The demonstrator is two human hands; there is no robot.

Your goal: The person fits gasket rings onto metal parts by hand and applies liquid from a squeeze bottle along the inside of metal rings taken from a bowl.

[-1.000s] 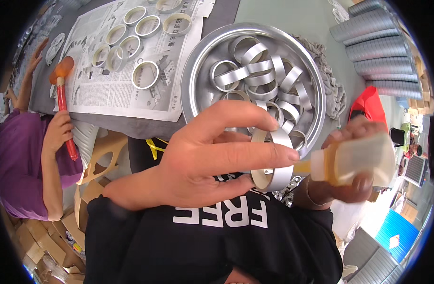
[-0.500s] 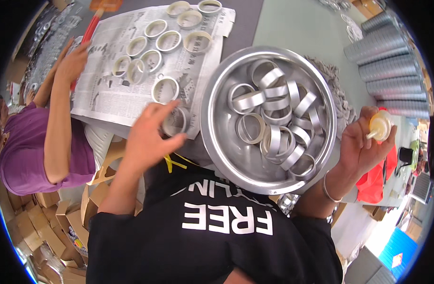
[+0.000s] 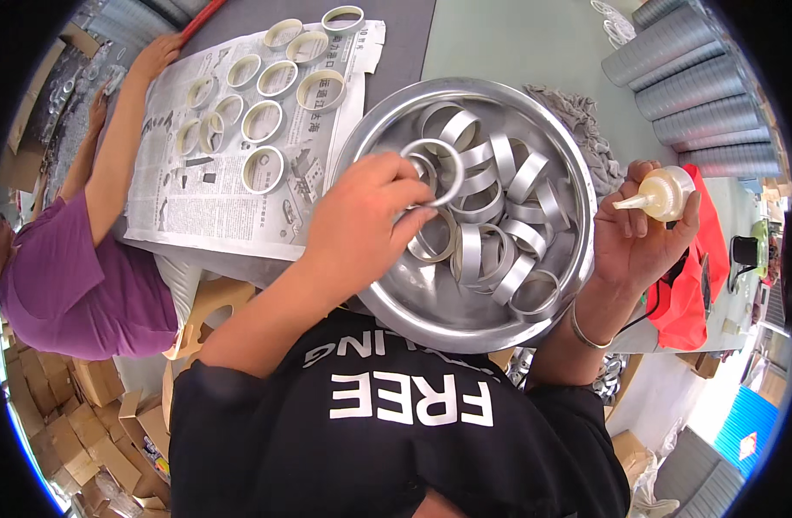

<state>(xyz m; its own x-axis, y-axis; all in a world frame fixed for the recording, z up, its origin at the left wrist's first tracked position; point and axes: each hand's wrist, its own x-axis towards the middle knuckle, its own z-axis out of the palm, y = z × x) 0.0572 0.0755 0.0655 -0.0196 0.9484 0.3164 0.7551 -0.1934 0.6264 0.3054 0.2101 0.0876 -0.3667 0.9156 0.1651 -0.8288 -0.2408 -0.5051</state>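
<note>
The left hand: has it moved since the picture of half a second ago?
Yes. The left hand has moved rightward, from the near edge of the newspaper to the left side of the metal basin, where it holds a ring.

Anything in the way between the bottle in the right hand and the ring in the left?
Nothing visible blocks the way. Between the bottle in the right hand and the ring pinched in the left hand lie loose rings and the basin's right rim, seemingly lower.
</note>
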